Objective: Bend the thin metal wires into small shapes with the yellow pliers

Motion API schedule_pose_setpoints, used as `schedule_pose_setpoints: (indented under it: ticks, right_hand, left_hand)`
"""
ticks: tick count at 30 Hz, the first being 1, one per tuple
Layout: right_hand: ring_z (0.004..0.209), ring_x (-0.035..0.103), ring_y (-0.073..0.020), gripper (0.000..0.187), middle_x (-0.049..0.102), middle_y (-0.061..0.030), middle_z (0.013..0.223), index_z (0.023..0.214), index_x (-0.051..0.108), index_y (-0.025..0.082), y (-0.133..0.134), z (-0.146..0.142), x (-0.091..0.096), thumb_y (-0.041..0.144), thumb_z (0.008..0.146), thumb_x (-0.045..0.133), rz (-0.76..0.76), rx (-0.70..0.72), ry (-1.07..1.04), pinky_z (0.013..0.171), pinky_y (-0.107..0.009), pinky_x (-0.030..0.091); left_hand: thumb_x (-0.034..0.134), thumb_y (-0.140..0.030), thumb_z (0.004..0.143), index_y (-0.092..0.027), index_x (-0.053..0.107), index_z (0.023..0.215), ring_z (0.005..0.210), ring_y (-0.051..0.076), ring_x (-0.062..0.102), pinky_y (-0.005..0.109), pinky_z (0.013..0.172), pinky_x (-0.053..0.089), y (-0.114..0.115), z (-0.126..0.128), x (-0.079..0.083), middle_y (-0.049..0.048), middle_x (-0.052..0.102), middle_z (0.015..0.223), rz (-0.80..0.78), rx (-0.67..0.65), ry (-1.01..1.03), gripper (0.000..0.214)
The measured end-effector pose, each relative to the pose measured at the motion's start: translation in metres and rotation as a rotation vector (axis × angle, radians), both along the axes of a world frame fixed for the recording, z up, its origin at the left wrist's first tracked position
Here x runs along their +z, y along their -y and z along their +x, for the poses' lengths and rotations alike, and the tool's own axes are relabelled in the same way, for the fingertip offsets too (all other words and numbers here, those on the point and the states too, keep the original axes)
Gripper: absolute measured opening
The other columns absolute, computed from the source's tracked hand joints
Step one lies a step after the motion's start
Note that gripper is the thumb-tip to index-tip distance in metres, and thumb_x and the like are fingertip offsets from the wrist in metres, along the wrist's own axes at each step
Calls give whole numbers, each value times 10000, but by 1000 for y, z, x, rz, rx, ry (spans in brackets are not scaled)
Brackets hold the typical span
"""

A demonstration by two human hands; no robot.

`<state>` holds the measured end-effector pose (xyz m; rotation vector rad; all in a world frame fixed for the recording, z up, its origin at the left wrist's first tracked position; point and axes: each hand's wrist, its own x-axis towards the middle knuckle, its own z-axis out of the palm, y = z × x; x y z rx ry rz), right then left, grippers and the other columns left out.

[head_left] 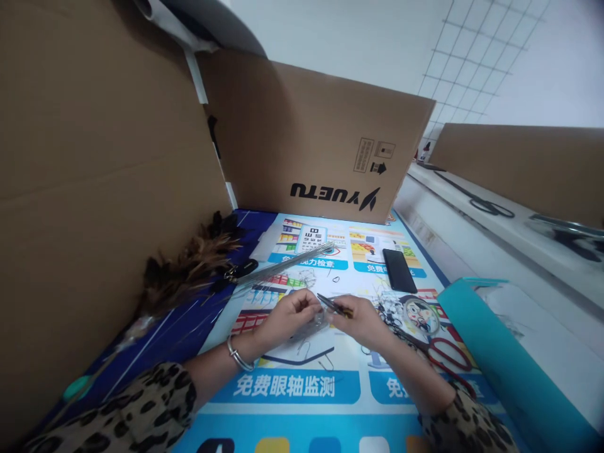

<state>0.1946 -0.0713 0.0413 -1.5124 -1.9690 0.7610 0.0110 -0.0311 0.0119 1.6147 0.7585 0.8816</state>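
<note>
Both my hands meet over a printed poster mat (302, 390) on the table. My left hand (287, 314), with a silver bangle on its wrist, is closed in a pinch on something small and thin that I cannot make out. My right hand (361, 319) is closed around small pliers (333, 304), whose tip points left toward the left fingers. A small clear plastic piece (315, 327) lies just under the hands. Bent wire bits (325, 363) lie on the mat in front of them.
A bundle of straight metal wires (287, 263) and a feather duster (189, 270) lie to the left. A black phone (399, 270), red-handled scissors (448, 355) and a teal folder (500, 365) lie to the right. Cardboard walls (311, 138) enclose the back and left.
</note>
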Motion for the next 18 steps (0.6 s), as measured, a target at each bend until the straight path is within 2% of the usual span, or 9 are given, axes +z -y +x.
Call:
schedule_pose_setpoints:
  ticks: [4, 7, 11, 18]
  right_hand:
    - [576, 422, -87, 191, 472, 46, 593, 725, 585, 165, 7, -5, -10, 331, 774, 504, -13, -79, -157, 520, -174, 317]
    - [562, 399, -83, 177, 460, 46, 596, 745, 581, 164, 10, -5, -20, 325, 764, 509, -3, -168, -286, 527, -177, 333]
    - [561, 394, -84, 176, 457, 42, 607, 760, 563, 162, 14, -9, -30, 326, 768, 498, 14, -221, -359, 530, -180, 342]
    - [557, 397, -90, 172, 442, 43, 601, 765, 555, 173, 19, -13, -34, 330, 783, 487, 22, -245, -379, 522, -187, 335]
  left_hand:
    - [525, -283, 795, -148, 512, 740, 598, 99, 459, 210, 564, 379, 4, 0, 5, -19, 498, 657, -42, -25, 28, 146]
    - [535, -290, 792, -153, 514, 772, 597, 97, 471, 212, 572, 392, 4, 1, 2, -25, 496, 661, -82, -51, 62, 140]
    - [550, -288, 783, -154, 549, 956, 615, 105, 500, 227, 596, 409, 2, 0, -5, -16, 532, 692, -82, -40, 58, 219]
    - [546, -258, 790, -138, 608, 855, 641, 115, 519, 231, 607, 407, 0, -2, -5, 14, 591, 733, -51, -27, -24, 150]
